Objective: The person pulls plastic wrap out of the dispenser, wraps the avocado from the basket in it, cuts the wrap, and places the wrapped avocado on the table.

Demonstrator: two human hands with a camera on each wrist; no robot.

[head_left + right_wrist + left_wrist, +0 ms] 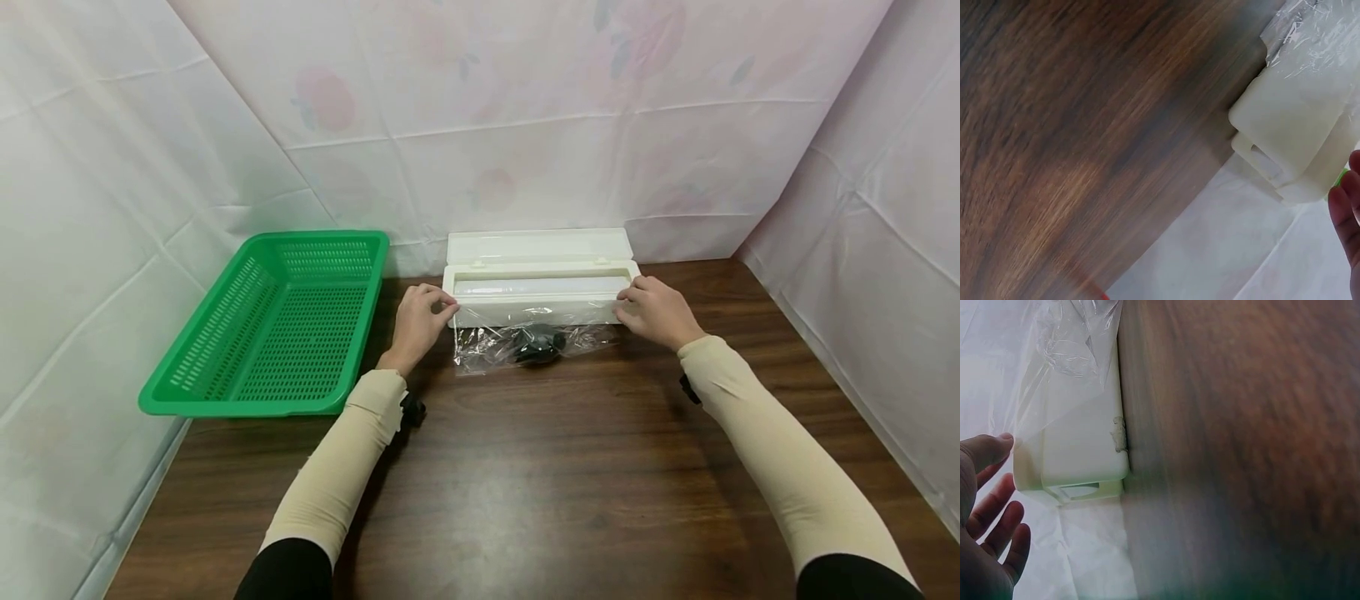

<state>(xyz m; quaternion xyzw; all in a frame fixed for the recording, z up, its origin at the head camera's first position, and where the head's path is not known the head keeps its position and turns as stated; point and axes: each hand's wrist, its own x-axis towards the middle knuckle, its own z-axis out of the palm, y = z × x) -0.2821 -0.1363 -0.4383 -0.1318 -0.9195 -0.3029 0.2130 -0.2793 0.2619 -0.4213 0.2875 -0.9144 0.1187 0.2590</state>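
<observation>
A white cling film dispenser (540, 312) stands at the back of the table with its lid (540, 245) raised and a white roll (543, 286) inside. Clear cling film (487, 354) hangs over its front onto the table. Under or within the film lies a dark rounded object (536, 343) with a short stub on its right; I cannot tell its kind. My left hand (417, 323) pinches the film's left edge between thumb and forefinger, at the dispenser's left front corner. At the opposite end, my right hand (656, 310) pinches the film's right edge with fingertips close against the dispenser.
A green plastic basket (360, 333) with slotted walls stands left of the dispenser, close by my left forearm. Pale cloth (525, 125) hangs behind the brown wooden table (540, 475) and along both sides.
</observation>
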